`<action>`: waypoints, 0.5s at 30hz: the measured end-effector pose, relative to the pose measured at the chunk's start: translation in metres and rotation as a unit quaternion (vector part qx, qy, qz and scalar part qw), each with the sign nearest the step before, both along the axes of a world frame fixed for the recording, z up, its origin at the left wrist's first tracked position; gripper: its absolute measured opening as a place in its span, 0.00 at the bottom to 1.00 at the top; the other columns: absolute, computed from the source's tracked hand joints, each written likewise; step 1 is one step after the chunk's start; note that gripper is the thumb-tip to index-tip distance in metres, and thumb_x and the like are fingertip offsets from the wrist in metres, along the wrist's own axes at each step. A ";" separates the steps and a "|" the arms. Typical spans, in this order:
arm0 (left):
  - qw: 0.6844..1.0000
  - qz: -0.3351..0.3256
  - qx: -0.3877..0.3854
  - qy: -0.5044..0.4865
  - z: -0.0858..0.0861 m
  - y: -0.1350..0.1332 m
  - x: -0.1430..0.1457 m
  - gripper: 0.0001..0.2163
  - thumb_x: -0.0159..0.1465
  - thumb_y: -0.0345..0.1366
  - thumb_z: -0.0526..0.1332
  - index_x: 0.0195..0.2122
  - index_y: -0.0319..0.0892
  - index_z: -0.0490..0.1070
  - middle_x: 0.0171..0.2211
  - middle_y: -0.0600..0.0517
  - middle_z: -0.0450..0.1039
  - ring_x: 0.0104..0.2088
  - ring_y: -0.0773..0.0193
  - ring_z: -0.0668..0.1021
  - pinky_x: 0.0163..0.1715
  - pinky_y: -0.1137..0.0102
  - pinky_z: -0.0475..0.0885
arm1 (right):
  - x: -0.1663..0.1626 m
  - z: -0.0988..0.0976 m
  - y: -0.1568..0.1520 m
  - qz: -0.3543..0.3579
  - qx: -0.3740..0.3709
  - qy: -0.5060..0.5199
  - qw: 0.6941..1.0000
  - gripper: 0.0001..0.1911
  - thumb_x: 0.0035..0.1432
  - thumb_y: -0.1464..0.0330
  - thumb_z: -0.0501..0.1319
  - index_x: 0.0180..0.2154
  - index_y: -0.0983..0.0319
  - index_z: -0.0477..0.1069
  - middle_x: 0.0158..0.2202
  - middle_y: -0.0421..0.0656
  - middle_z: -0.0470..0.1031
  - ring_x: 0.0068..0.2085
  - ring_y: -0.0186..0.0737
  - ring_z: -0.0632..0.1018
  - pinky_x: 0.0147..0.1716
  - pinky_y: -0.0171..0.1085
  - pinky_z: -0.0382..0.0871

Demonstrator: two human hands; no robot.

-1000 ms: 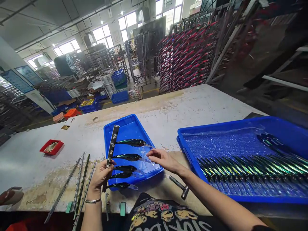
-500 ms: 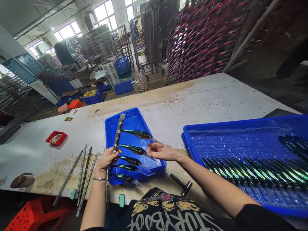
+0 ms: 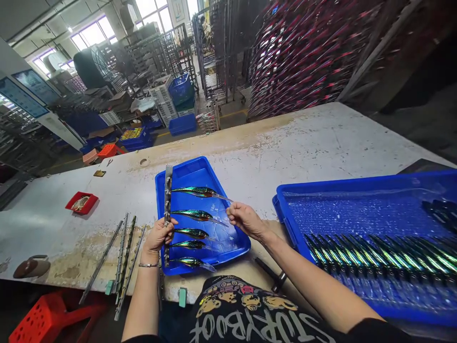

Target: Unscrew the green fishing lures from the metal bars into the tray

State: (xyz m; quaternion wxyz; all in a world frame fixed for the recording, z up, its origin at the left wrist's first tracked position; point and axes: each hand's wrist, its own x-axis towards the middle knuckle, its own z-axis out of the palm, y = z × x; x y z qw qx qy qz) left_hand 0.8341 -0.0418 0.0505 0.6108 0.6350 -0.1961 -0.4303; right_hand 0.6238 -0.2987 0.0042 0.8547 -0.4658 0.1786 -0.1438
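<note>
Left hand [image 3: 160,235]: fingers closed round one studded grey metal strip [image 3: 168,193], held over one shallow blue plastic tray [image 3: 191,175]. Five glossy green-black fish-shaped lures with clear lips [image 3: 193,215]: attached to strip, noses toward 3 o'clock. Right hand [image 3: 246,221]: fingers bunched together beside the uppermost clear lip; whether pinching it, cannot tell. One black-handled hammer [image 3: 267,270]: on worn white table [image 3: 285,147], 5 o'clock from right hand.

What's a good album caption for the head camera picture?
Left grip holds a bar of five shiny lures over a blue tray, right grip close by.
</note>
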 end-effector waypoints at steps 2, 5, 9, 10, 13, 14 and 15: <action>1.000 0.011 -0.008 0.001 -0.001 0.001 0.003 0.24 0.52 0.52 0.75 0.38 0.39 0.71 0.16 0.63 0.60 0.13 0.77 0.57 0.12 0.80 0.54 | 0.001 -0.012 0.004 0.048 0.020 0.032 0.998 0.16 0.44 0.62 0.69 0.31 0.61 0.67 0.29 0.39 0.73 0.24 0.28 0.68 0.23 0.31 0.62; 1.000 0.015 -0.012 0.008 -0.001 -0.002 0.006 0.24 0.52 0.52 0.75 0.38 0.40 0.71 0.17 0.63 0.60 0.13 0.78 0.57 0.12 0.80 0.54 | 0.004 -0.023 0.014 0.147 0.001 0.058 0.987 0.17 0.44 0.63 0.66 0.37 0.62 0.70 0.28 0.37 0.72 0.25 0.30 0.68 0.22 0.30 0.61; 1.000 -0.001 0.000 0.018 0.000 -0.012 0.009 0.24 0.51 0.52 0.75 0.37 0.39 0.71 0.17 0.63 0.60 0.13 0.78 0.57 0.11 0.81 0.53 | 0.015 -0.021 0.022 0.228 -0.134 0.043 0.963 0.09 0.47 0.66 0.61 0.33 0.63 0.71 0.23 0.34 0.65 0.25 0.30 0.65 0.24 0.31 0.59; 1.000 -0.007 0.003 0.018 0.000 -0.014 0.010 0.24 0.52 0.52 0.75 0.38 0.39 0.71 0.17 0.63 0.60 0.13 0.78 0.57 0.11 0.81 0.53 | 0.018 -0.019 0.023 0.239 -0.167 0.043 0.955 0.07 0.47 0.67 0.61 0.32 0.62 0.70 0.24 0.34 0.65 0.26 0.30 0.65 0.25 0.32 0.59; 0.999 -0.028 0.008 0.021 0.001 -0.018 0.012 0.24 0.52 0.52 0.75 0.38 0.39 0.71 0.17 0.63 0.60 0.13 0.78 0.56 0.11 0.81 0.53 | 0.024 -0.011 0.022 0.271 -0.218 0.063 0.935 0.06 0.45 0.70 0.59 0.30 0.62 0.70 0.25 0.35 0.66 0.26 0.30 0.64 0.26 0.32 0.58; 0.999 -0.033 0.010 0.023 0.001 -0.019 0.013 0.24 0.52 0.51 0.75 0.38 0.39 0.71 0.17 0.63 0.61 0.12 0.79 0.56 0.11 0.81 0.53 | 0.024 -0.009 0.021 0.286 -0.224 0.068 0.929 0.07 0.44 0.70 0.59 0.30 0.62 0.70 0.25 0.35 0.66 0.26 0.30 0.64 0.25 0.32 0.58; 0.999 -0.036 0.012 0.025 0.001 -0.019 0.014 0.24 0.53 0.51 0.75 0.38 0.39 0.71 0.17 0.63 0.61 0.12 0.79 0.56 0.11 0.81 0.52 | 0.025 -0.007 0.021 0.301 -0.226 0.069 0.924 0.07 0.44 0.70 0.58 0.30 0.62 0.70 0.24 0.35 0.66 0.25 0.30 0.64 0.25 0.32 0.57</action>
